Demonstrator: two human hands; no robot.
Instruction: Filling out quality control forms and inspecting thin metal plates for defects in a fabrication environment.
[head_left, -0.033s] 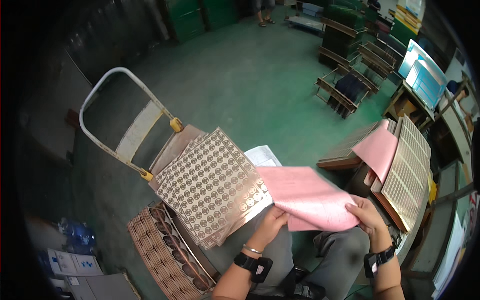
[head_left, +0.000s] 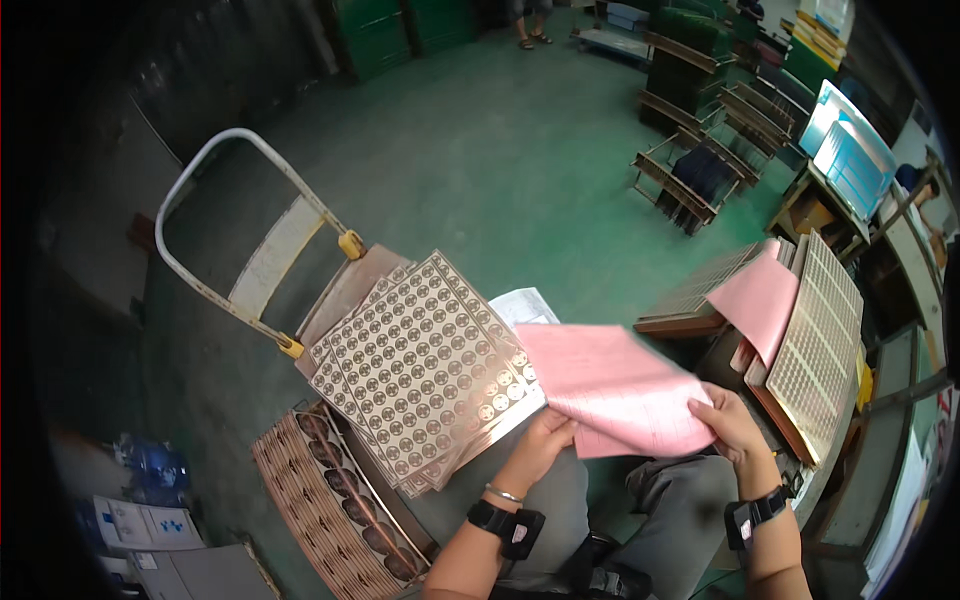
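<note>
A pink paper sheet (head_left: 620,385), bent along its near side, is held between my two hands above my legs. My left hand (head_left: 545,440) pinches its near left corner, close to the edge of a stack of metal panels. My right hand (head_left: 730,425) grips the right edge, thumb on top and fingers beneath. Left of the paper lies the stack of metal panels (head_left: 420,360), its top one covered with rows of round dark patterns. The panels are slightly fanned, and the paper's left edge touches or overlaps their right side.
A trolley with a white handle (head_left: 240,135) stands beneath the panels. At right, upright panels (head_left: 815,340) lean with another pink sheet (head_left: 760,300) among them. A slatted crate (head_left: 320,510) sits lower left; metal racks (head_left: 690,185) stand farther back. A person's feet (head_left: 533,41) show at the top.
Almost nothing differs. The pink sheet and both hands sit very slightly higher in the picture; both hands keep their grip.
</note>
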